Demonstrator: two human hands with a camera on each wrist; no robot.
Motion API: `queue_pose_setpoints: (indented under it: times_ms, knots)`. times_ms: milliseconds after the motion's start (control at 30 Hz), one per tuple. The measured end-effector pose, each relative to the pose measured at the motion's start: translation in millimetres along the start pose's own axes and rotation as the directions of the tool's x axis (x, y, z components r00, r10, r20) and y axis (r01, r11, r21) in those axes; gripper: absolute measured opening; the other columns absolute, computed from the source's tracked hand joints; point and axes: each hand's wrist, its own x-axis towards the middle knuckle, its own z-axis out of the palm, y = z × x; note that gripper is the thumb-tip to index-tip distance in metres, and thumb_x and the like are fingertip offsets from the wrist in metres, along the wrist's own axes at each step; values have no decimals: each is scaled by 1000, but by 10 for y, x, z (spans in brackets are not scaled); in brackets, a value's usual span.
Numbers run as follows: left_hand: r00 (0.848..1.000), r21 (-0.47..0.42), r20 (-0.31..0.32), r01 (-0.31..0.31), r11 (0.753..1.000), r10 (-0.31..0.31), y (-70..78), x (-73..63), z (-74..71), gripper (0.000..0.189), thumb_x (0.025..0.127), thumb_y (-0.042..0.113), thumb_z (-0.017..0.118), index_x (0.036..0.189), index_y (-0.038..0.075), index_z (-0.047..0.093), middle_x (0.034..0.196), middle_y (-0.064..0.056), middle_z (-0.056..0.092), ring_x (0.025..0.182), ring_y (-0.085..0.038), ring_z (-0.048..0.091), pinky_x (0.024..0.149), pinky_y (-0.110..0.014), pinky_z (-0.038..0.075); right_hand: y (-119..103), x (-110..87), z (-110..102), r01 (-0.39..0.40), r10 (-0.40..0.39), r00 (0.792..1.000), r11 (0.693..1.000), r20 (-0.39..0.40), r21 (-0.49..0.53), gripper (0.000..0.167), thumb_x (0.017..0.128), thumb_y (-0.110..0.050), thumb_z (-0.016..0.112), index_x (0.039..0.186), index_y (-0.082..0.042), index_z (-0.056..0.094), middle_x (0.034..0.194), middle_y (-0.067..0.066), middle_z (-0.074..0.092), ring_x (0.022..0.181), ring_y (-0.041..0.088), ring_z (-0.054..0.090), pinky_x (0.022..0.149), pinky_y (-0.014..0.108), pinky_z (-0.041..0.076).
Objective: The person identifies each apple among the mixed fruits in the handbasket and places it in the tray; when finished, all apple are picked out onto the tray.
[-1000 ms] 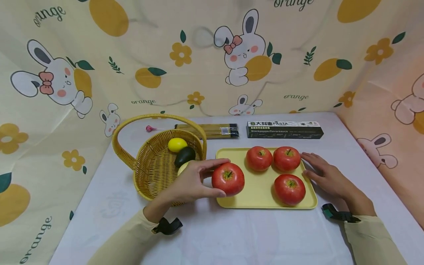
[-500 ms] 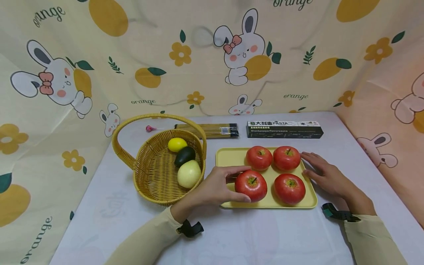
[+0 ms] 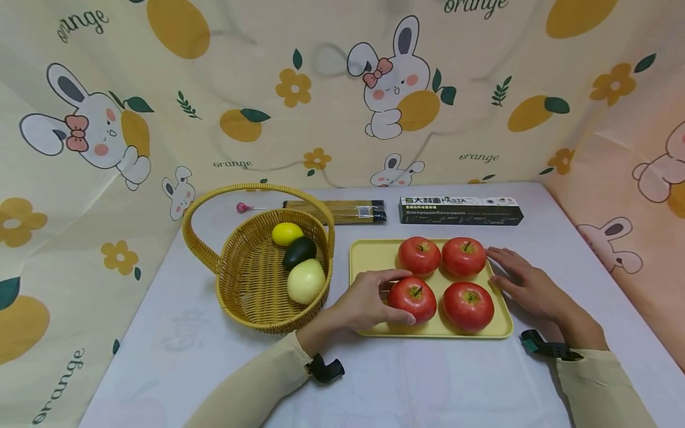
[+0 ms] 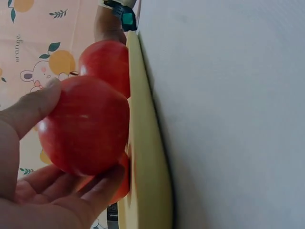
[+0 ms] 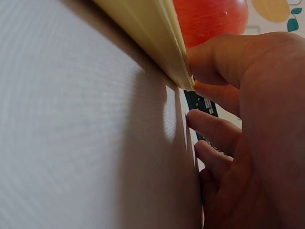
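Observation:
My left hand (image 3: 369, 301) grips a red apple (image 3: 412, 300) at the front left of the yellow tray (image 3: 374, 255), thumb on the near side and fingers on the far side. In the left wrist view this apple (image 4: 86, 126) is right at the tray's surface. Three more red apples sit on the tray: one at the front right (image 3: 468, 306) and two behind, at the middle (image 3: 419, 257) and right (image 3: 463, 257). My right hand (image 3: 535, 288) rests along the tray's right edge. In the right wrist view its thumb (image 5: 209, 59) touches the rim, the other fingers extended loosely.
Left of the tray stands a wicker basket (image 3: 241, 297) with a tall handle. In it lie a lemon (image 3: 287, 234), a dark green avocado (image 3: 299, 253) and a pale round fruit (image 3: 306, 282). Behind are a pasta pack (image 3: 348, 211), a black pasta box (image 3: 460, 211) and a pink lollipop (image 3: 243, 207).
My left hand has carried the apple rightward from beside the basket to over the tray and down among the others, uncovering the pale fruit. The right hand stays at the tray's edge.

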Motion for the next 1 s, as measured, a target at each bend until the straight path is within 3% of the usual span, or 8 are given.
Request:
queue_pose_setpoints:
  times_ms: [300,533,633,733,833,933,1000]
  knots:
    - [998,33,-20,54,998,-53,-43,48,85,76,85,21,97,153,16,64,139,0,73,128,-14,72,103,-21,59,-16,-5,9,-6,6,1000,1000,-5,1,81,108,-44,66,174,-14,30,175,33,27,163,60,13,108,92,30]
    - [998,188,-39,55,981,-49,2,63,98,81,87,32,96,158,17,59,137,-1,74,122,-8,67,104,-23,56,-1,4,7,-6,6,1000,1000,-5,-2,81,108,-44,66,174,-14,29,175,32,27,163,60,13,108,91,31]
    - [998,238,-44,56,970,-47,44,25,76,85,87,36,96,160,16,57,140,-2,72,121,-11,68,105,-26,58,-9,14,5,0,0,1000,1000,-6,1,80,108,-44,66,174,-14,30,175,32,27,163,60,13,108,92,30]
    - [998,279,-58,53,959,-38,132,-73,4,87,87,40,95,161,15,56,151,-4,68,125,-20,71,107,-31,59,-22,17,4,5,-5,1000,1000,-5,2,80,108,-44,66,173,-14,31,175,32,28,162,60,15,109,91,30]
    - [995,279,-96,52,959,-26,263,-256,-150,80,90,42,92,159,17,58,158,-3,63,130,-29,71,109,-37,60,-34,-12,-15,-2,2,1000,1000,-10,-18,79,109,-46,65,173,-15,32,175,32,29,160,62,22,109,89,33]
    - [988,214,-150,-5,977,38,358,-492,-381,65,96,34,87,154,13,63,155,-5,66,131,-30,71,109,-42,61,-53,-62,-84,-1,-1,999,999,-34,-50,77,110,-46,63,173,-15,33,173,34,31,155,65,30,107,87,37]
    - [973,198,-200,-75,977,116,386,-672,-569,54,99,26,84,148,10,67,149,-8,70,129,-28,71,108,-45,62,-84,-98,-158,7,-12,998,997,-62,-71,74,110,-45,63,172,-14,35,172,34,33,153,66,33,106,87,38]
